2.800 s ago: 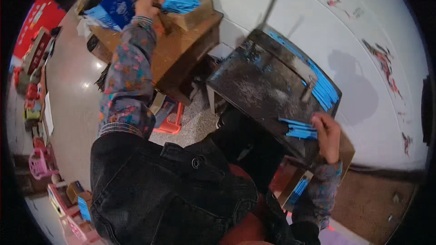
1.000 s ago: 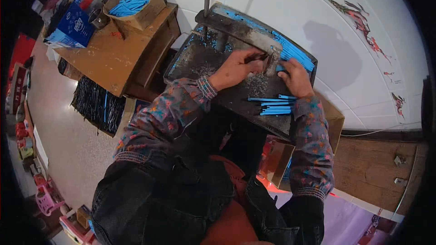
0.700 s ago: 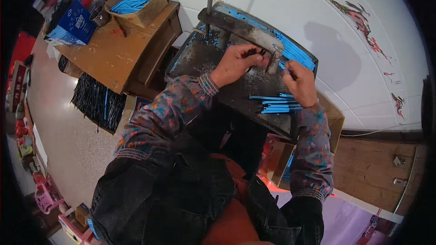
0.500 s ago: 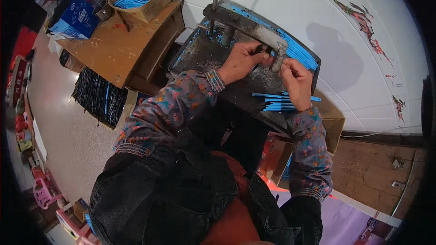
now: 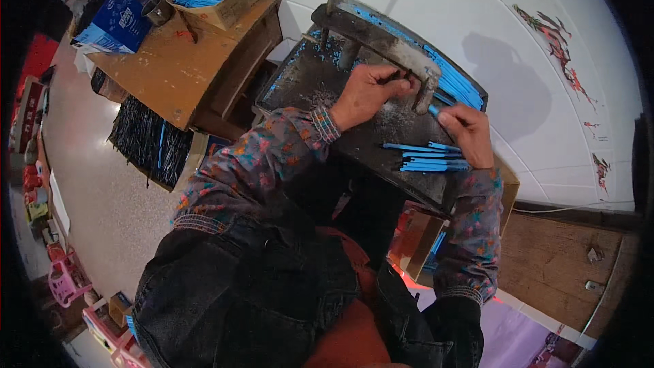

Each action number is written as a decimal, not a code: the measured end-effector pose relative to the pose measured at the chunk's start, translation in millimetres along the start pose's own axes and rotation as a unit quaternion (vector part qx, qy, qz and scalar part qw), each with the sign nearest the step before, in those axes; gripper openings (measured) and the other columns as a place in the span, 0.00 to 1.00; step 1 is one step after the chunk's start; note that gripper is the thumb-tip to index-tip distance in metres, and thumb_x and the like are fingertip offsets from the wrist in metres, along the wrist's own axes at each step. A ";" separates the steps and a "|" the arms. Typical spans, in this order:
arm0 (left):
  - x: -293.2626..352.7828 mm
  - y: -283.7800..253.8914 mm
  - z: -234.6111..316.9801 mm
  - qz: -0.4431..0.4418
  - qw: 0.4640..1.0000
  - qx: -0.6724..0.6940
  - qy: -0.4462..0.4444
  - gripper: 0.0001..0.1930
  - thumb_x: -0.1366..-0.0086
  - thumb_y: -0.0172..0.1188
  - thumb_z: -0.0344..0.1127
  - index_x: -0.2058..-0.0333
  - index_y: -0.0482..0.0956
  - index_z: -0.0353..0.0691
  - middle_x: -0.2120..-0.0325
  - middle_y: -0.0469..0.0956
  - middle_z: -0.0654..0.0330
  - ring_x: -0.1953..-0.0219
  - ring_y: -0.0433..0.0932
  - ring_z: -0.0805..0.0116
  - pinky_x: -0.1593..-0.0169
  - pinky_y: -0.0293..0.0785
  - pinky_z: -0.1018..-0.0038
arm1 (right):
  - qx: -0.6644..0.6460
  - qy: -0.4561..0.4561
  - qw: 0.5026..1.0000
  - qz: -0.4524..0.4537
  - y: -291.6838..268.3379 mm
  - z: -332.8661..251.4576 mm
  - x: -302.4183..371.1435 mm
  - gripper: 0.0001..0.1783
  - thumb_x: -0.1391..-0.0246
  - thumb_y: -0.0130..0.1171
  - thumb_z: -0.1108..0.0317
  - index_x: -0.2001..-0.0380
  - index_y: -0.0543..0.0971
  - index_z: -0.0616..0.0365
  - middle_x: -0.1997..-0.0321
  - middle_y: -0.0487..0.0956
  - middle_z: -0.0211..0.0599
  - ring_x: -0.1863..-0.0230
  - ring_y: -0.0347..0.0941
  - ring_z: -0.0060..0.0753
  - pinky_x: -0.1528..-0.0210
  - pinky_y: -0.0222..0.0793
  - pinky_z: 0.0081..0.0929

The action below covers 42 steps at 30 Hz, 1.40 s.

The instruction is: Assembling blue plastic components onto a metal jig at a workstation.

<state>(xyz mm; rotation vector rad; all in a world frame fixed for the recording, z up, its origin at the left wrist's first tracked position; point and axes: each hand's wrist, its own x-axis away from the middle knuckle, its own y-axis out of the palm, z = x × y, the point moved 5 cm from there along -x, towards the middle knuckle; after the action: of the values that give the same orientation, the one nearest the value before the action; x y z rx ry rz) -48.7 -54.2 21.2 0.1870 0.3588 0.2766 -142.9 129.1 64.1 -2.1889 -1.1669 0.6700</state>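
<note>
My right hand (image 5: 470, 135) pinches the end of a thin blue strip (image 5: 434, 110), whose other end goes under the head of a metal press (image 5: 428, 88). On the other side of that head, my left hand (image 5: 368, 99) is closed, thumb and forefinger together; what it grips is hidden. A small pile of blue strips (image 5: 426, 158) with dark ends lies on the dark worktable (image 5: 320, 88), just below my right wrist. More blue strips (image 5: 460, 85) lie in a row along the table's far right edge, behind the press.
A cardboard box (image 5: 231, 10) of blue strips and a metal cup (image 5: 157, 10) stand on a wooden table (image 5: 163, 78) at left. Below it is a box of black strips (image 5: 146, 140). Another cardboard box (image 5: 507, 187) sits beside my right forearm. A white wall (image 5: 504, 20) rises behind.
My right hand has moved right and slightly down, away from the press head, and the blue strip in its fingers now shows. My left hand has stayed close to the press.
</note>
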 end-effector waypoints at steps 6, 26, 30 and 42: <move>-0.2 9.4 0.6 -0.047 0.999 0.019 0.015 0.05 0.39 0.55 0.24 0.65 0.78 0.31 0.73 0.78 0.64 0.72 0.71 0.79 0.63 0.69 0.83 | 0.286 -0.163 0.935 0.130 6.0 38.0 -13.1 0.05 0.51 0.56 0.73 0.69 0.78 0.60 0.77 0.73 0.35 0.76 0.65 0.35 0.68 0.63 0.27; -3.4 9.5 -3.8 -0.038 0.997 0.067 -0.015 0.03 0.41 0.57 0.24 0.68 0.78 0.33 0.76 0.77 0.64 0.74 0.70 0.79 0.66 0.68 0.83 | -0.329 0.231 0.913 0.063 33.4 -2.3 -1.2 0.04 0.52 0.53 0.78 0.73 0.77 0.61 0.77 0.73 0.27 0.75 0.66 0.19 0.75 0.58 0.17; -2.4 7.3 -3.2 -0.028 0.998 0.047 -0.010 0.03 0.41 0.57 0.24 0.69 0.78 0.33 0.77 0.77 0.64 0.74 0.70 0.79 0.67 0.67 0.84 | -0.110 0.053 0.990 0.071 19.0 -17.8 -14.4 0.03 0.52 0.53 0.78 0.73 0.76 0.61 0.77 0.71 0.27 0.75 0.64 0.19 0.73 0.59 0.18; -2.2 5.4 0.8 -0.012 0.999 0.010 -0.030 0.06 0.41 0.56 0.27 0.67 0.78 0.31 0.80 0.75 0.65 0.76 0.70 0.80 0.69 0.68 0.83 | 0.154 -0.055 0.978 0.131 0.7 9.5 37.6 0.03 0.51 0.54 0.73 0.75 0.76 0.61 0.72 0.71 0.35 0.71 0.66 0.36 0.66 0.63 0.30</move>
<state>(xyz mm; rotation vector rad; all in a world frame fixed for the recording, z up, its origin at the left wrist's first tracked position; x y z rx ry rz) -51.7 -49.8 23.9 0.2090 0.3050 0.2430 -130.1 163.2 50.7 -2.0743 -0.7687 1.0220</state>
